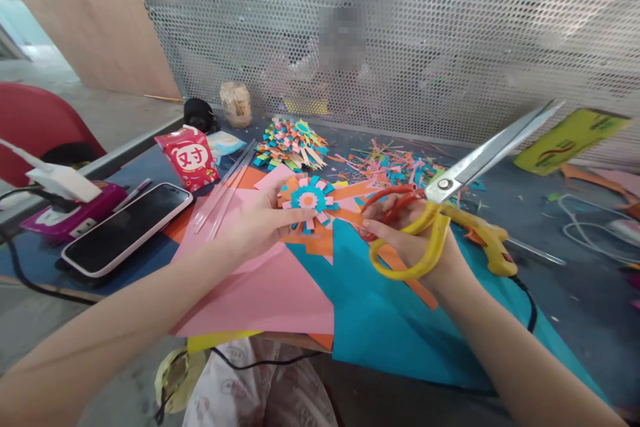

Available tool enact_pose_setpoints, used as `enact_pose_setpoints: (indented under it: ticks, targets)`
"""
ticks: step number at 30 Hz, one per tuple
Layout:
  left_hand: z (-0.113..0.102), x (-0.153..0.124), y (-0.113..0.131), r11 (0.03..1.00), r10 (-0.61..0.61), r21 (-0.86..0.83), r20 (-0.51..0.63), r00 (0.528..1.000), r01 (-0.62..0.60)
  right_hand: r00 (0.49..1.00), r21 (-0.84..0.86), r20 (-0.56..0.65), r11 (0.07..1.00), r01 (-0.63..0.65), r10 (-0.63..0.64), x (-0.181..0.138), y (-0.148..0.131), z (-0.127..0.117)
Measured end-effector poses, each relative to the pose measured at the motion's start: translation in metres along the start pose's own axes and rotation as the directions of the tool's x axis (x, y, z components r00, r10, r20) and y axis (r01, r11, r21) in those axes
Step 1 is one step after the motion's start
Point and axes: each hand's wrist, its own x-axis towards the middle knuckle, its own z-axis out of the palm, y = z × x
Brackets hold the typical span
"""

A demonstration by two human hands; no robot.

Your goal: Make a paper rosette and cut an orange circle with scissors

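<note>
My left hand [265,213] pinches a layered paper flower [308,201] with fringed blue, pink and orange strips around an orange centre. Scissors [434,203] with one yellow and one red handle loop hang on my right hand [405,220], blades pointing up and away to the right. Between the thumb and fingers of that hand is an orange paper strip [350,213] that reaches to the flower. Below both hands lie pink paper sheets [265,293] and a blue paper sheet [400,333].
Finished-looking paper flowers [290,143] and shredded paper scraps [390,163] lie behind. A yellow glue gun [487,240] rests at right. At left are a phone [127,227], a purple power strip [75,213], a red packet [190,157] and clear glue sticks [225,190]. Perforated metal [400,33] stands behind.
</note>
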Motion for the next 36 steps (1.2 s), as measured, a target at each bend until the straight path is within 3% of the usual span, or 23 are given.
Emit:
enact_pose_setpoints:
  ticks: [5,9,14,19,25,30,36]
  targets:
    - [-0.006,0.003,0.0,0.979,0.162,0.12,0.01,0.987,-0.162,0.997,0.047,-0.055,0.998,-0.044,0.046,-0.002,-0.009,0.002]
    - [-0.006,0.003,0.003,0.98,0.18,0.103,-0.071,0.981,-0.172,0.999,0.115,-0.043,0.993,-0.025,0.03,-0.005,-0.009,0.001]
    - [-0.003,0.002,0.01,0.979,0.192,0.08,-0.075,0.979,-0.186,0.999,0.108,-0.043,0.994,0.002,0.003,-0.005,-0.007,-0.001]
    - [-0.005,0.0,0.019,0.97,0.241,0.04,-0.069,0.968,-0.238,0.998,-0.062,0.024,0.996,0.058,-0.057,-0.007,-0.011,-0.008]
    - [-0.006,-0.002,0.025,0.918,0.395,0.022,-0.153,0.906,-0.396,0.982,-0.228,0.173,0.967,0.114,-0.075,-0.014,-0.019,-0.016]
    - [-0.004,-0.002,0.026,0.861,0.491,-0.011,-0.245,0.836,-0.509,0.979,-0.281,0.198,0.954,0.109,-0.053,-0.013,-0.015,-0.018]
    - [-0.005,-0.002,0.026,0.841,0.534,0.049,-0.237,0.812,-0.539,0.974,-0.363,0.223,0.923,0.128,-0.047,-0.014,-0.012,-0.02]
